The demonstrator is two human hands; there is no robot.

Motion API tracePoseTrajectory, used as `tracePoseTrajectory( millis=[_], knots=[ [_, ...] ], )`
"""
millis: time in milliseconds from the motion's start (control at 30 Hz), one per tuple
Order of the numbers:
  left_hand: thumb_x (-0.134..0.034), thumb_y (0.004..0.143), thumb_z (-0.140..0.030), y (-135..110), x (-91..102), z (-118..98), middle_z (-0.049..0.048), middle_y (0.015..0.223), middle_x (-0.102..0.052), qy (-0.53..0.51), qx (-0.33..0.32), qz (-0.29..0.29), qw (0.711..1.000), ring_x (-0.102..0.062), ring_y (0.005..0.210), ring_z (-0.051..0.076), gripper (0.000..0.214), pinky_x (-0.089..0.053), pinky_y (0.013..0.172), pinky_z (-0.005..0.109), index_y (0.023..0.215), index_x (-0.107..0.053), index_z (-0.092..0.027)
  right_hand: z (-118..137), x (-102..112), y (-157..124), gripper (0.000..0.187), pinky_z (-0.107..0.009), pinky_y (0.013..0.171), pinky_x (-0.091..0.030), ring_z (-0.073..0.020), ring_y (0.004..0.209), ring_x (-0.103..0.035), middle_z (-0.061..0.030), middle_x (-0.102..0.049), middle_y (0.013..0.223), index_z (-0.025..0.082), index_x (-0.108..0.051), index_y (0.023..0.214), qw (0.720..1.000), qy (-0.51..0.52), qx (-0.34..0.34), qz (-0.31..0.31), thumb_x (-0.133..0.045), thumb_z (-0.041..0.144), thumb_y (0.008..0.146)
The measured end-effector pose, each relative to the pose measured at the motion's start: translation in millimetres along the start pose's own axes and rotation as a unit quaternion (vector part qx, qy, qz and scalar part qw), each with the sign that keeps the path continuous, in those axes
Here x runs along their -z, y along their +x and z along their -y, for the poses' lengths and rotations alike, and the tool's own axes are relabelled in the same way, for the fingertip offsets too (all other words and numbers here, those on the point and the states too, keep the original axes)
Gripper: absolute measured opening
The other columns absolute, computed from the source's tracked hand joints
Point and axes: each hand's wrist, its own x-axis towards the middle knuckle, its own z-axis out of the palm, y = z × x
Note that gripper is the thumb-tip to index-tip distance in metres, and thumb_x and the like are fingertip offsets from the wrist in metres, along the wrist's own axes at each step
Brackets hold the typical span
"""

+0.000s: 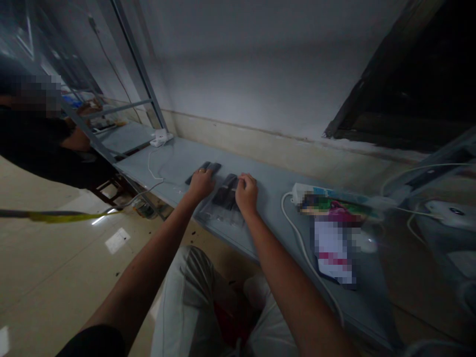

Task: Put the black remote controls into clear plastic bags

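My left hand [202, 184] is closed over dark, flat, oblong pieces [213, 167] that lie on the grey table [271, 230]. Its fingertips are hidden behind the hand. Right in front of me a clear plastic bag [219, 215] rests near the table's front edge, with dark flat pieces [225, 193] in or under it. My right hand [247, 191] is at the bag's right side, fingers curled and thumb pressed in, pinching what looks like the bag's edge. The dim light and blur hide what the dark pieces are exactly.
To the right lie a white power strip [300, 194] with a cable, a colourful packet [340, 213] and a white printed item [332, 248]. A white plug block [160, 138] sits at the far left end beside a metal post [139, 59]. Another person [40, 134] sits at left.
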Motion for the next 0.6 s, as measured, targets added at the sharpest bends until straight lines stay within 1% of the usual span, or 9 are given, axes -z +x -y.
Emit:
tracePoseTrajectory(
  millis=[67,167,267,367,433,600],
  knots=[
    [-0.052,0.089,-0.025,-2,2.1,5,0.0195,0.121,-0.063,0.033,0.011,0.021,0.999,-0.056,0.119,0.030,0.039,-0.041,0.105,0.043,0.125,-0.059,-0.012,5,0,-3,0.025,-0.042,0.109,-0.040,-0.0236,0.114,-0.060,-0.0134,-0.071,0.106,0.018,-0.065,0.086,1.000,0.003,0.021,0.022,-0.041,0.014,0.086],
    [-0.054,0.087,-0.026,-4,2.5,5,0.0223,0.120,-0.063,0.069,0.007,0.039,0.997,-0.055,0.120,0.032,0.039,-0.038,0.107,0.043,0.121,-0.059,-0.008,11,0,-6,0.024,-0.039,0.102,-0.045,-0.0224,0.103,-0.063,-0.0104,-0.071,0.097,0.020,-0.065,0.083,0.997,-0.001,0.048,0.058,-0.042,0.011,0.084],
    [-0.057,0.086,-0.031,-3,2.2,3,0.0242,0.116,-0.064,0.096,0.009,0.065,0.993,-0.056,0.119,0.035,0.036,-0.037,0.106,0.046,0.113,-0.062,-0.007,15,1,-9,0.024,-0.037,0.097,-0.047,-0.0223,0.099,-0.063,-0.0096,-0.070,0.092,0.019,-0.065,0.083,0.995,-0.006,0.069,0.077,-0.043,0.010,0.083],
    [-0.058,0.086,-0.034,-2,2.3,1,0.0251,0.115,-0.065,0.099,0.024,0.072,0.992,-0.059,0.116,0.036,0.043,-0.039,0.104,0.046,0.119,-0.058,-0.006,16,1,-10,0.024,-0.036,0.096,-0.048,-0.0218,0.098,-0.063,-0.0083,-0.070,0.091,0.019,-0.066,0.084,0.991,-0.013,0.083,0.103,-0.044,0.010,0.083],
    [-0.059,0.085,-0.032,-3,2.5,1,0.0264,0.116,-0.065,0.091,0.034,0.073,0.993,-0.060,0.115,0.036,0.047,-0.040,0.102,0.045,0.124,-0.054,-0.005,17,1,-10,0.025,-0.036,0.096,-0.048,-0.0215,0.098,-0.063,-0.0075,-0.070,0.091,0.020,-0.066,0.084,0.989,-0.015,0.087,0.116,-0.044,0.009,0.083],
    [-0.057,0.082,-0.017,-3,4.3,4,0.0250,0.115,-0.066,0.057,0.076,0.069,0.993,-0.065,0.109,0.032,0.048,-0.046,0.093,0.041,0.127,-0.049,-0.008,22,4,-10,0.024,-0.037,0.099,-0.047,-0.0210,0.101,-0.063,-0.0077,-0.070,0.093,0.020,-0.066,0.085,0.988,0.011,0.098,0.118,-0.044,0.011,0.085]
  ],
)
